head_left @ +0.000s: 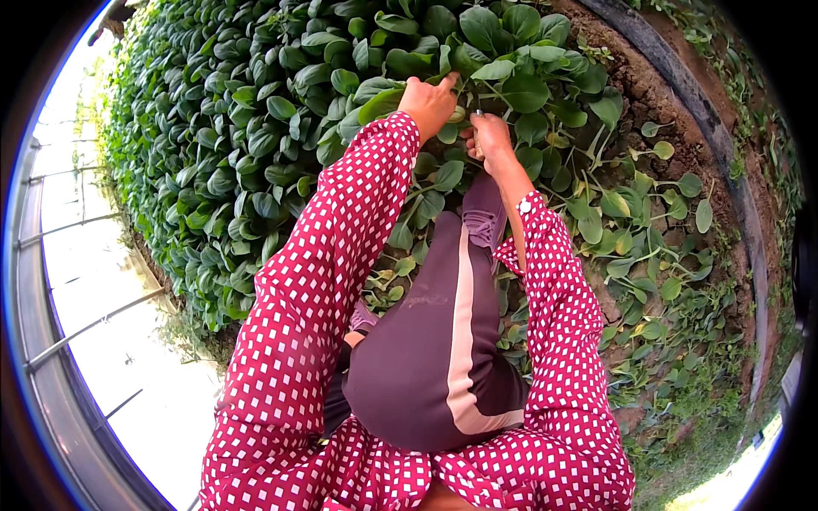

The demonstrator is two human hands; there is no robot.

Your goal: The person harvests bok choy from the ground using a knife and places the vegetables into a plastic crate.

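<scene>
My left hand (430, 104) reaches into the near edge of a dense bed of bok choy (281, 106), its fingers curled at the leaves of one plant; the foliage partly covers the fingertips. Just to its right and slightly nearer, my right hand (490, 139) is closed in a fist. A small shiny bit shows at the top of that fist, but what it grips is too small to name. Broad green leaves (524, 92) stand right beyond both hands. Stems and soil between the hands are hidden.
My bent knee (426, 341) and purple shoe (482, 213) are close below the hands. Loose, yellowing leaves (615, 204) lie scattered on the soil at right. A dark hose-like strip (724, 128) curves along the right side. Metal framing (98, 319) stands at far left.
</scene>
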